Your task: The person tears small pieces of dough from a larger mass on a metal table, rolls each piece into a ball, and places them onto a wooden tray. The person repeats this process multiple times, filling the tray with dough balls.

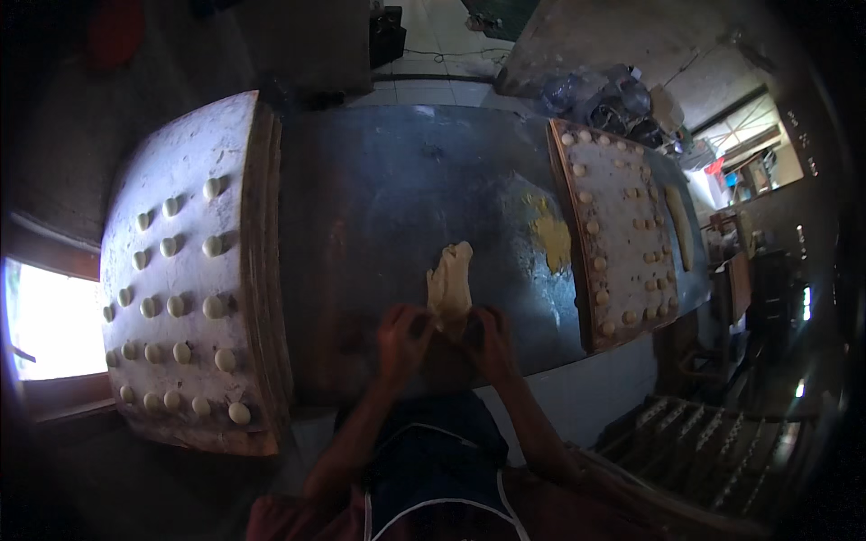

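A pale piece of dough (449, 284), longer than it is wide, lies on the dark worktop (379, 198) close in front of me. At its near end my left hand (402, 335) pinches the left corner with curled fingers. Opposite it, my right hand (490, 343) grips the right corner in the same way. The dough's far end rests on the worktop and looks folded and uneven. Shadow hides the fingertips in part.
On the left, stacked boards (194, 279) carry rows of small dough balls. Another board (622, 243) with dough balls lies at right, with a dough roll (678, 228) beyond it. Yellowish paste (550, 236) is spread beside that board. A rack (713, 451) stands lower right.
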`<action>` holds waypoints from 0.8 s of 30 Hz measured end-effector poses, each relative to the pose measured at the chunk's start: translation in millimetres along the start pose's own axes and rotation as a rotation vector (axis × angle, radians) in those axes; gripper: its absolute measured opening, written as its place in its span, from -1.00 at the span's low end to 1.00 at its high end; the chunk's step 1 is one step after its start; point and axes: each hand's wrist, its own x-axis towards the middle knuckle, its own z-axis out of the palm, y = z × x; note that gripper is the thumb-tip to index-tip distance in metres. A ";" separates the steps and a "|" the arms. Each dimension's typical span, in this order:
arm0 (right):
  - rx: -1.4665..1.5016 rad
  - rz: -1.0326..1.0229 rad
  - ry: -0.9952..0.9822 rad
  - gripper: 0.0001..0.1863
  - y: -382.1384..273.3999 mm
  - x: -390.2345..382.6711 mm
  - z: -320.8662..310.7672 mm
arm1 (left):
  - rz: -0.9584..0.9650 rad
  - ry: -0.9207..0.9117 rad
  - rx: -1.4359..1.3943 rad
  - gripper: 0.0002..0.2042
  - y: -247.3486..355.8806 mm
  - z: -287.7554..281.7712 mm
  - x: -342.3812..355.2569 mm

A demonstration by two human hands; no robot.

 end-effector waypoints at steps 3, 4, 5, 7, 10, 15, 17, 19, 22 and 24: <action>0.038 -0.057 -0.013 -0.59 0.6 1.2 6.8 | 0.263 -0.047 0.227 -0.85 28.3 9.5 48.2; 0.069 -0.053 -0.040 -0.61 -1.2 -1.6 6.2 | 0.338 -0.092 0.282 -0.83 36.4 8.3 53.7; 0.101 -0.054 -0.073 -0.63 -4.0 -6.1 4.3 | 0.444 -0.139 0.307 -0.81 44.1 5.6 53.8; 0.195 0.110 -0.122 -0.65 -12.1 -18.8 -3.7 | 0.067 -0.170 0.222 -0.76 58.5 -1.1 41.1; 0.351 0.184 -0.035 -0.67 -25.7 -40.8 -24.1 | -0.579 -0.342 0.068 -0.75 77.9 -2.1 4.2; 0.586 0.289 -0.188 -0.65 -25.9 -57.1 -57.6 | -0.862 -0.174 -0.551 -0.65 96.3 21.9 -49.0; 0.545 0.504 -0.465 -0.60 -15.8 -48.8 -57.8 | -0.683 -0.232 -0.578 -0.62 98.4 23.8 -61.5; 0.946 0.671 -0.749 -0.57 -4.2 -34.0 -46.1 | -0.829 -0.353 -0.586 -0.56 98.2 20.8 -68.9; 1.352 0.831 -0.896 -0.51 7.2 -14.9 -20.3 | -1.015 -0.733 -0.520 -0.45 93.9 16.8 -69.6; 1.246 0.679 -0.850 -0.54 9.1 -11.0 -11.2 | -1.030 -0.633 -0.546 -0.41 87.8 21.3 -62.0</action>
